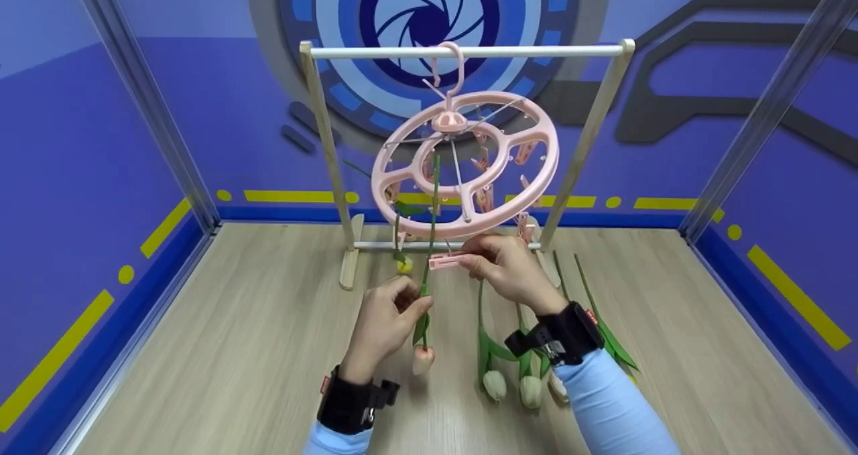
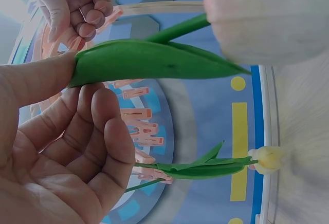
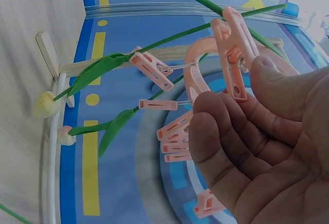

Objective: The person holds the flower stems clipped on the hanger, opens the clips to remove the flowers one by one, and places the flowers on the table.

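My left hand [image 1: 385, 321] pinches the green leaf and stem of a pale pink tulip [image 1: 423, 360], its bloom pointing down and its stem rising in front of a round pink clip hanger [image 1: 549, 147]. Between thumb and fingers, my right hand [image 1: 506, 271] holds a pink clothespin [image 3: 234, 54] belonging to the hanger. The clothespin's tips overlap the held tulip's stem in the right wrist view. Two other tulips hang bloom-down from clips behind: a yellowish one [image 3: 46, 105] and a pinkish one [image 3: 66, 135].
The hanger hooks over the white top rod [image 1: 375, 52] of a wooden stand [image 1: 320, 120]. More pink clips [image 2: 136, 113] dangle from its ring. Several tulips, among them a white tulip [image 1: 495, 386], lie on the table [image 1: 234, 348] at right, partly under my right forearm. Blue panels surround the table.
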`<state>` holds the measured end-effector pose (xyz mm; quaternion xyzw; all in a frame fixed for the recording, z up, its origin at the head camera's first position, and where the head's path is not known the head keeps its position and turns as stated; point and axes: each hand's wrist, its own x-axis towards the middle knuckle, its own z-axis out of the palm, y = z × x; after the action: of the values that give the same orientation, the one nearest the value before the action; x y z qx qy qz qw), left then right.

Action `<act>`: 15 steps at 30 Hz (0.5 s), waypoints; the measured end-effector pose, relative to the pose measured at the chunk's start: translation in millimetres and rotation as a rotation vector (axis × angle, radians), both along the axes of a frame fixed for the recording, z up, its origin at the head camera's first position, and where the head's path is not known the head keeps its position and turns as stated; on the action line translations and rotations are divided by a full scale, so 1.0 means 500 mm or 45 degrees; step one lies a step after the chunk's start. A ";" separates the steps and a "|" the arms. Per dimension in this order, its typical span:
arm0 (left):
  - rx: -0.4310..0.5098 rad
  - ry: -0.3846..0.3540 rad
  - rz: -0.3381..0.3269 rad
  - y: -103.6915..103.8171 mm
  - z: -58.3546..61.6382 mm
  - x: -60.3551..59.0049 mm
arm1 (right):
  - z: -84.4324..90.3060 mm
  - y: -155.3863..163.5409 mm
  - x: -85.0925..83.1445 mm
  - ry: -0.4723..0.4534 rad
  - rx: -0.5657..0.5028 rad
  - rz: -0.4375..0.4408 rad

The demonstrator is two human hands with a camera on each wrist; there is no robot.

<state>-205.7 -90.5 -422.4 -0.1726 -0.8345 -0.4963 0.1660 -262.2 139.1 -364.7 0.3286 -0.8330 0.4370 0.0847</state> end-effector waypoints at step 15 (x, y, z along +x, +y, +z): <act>-0.009 -0.012 -0.002 -0.004 -0.001 0.000 | -0.005 0.001 -0.003 -0.018 0.014 -0.003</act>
<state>-205.9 -92.5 -422.8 -0.1715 -0.8369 -0.4943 0.1610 -263.5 139.6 -367.3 0.3250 -0.8363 0.4347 0.0777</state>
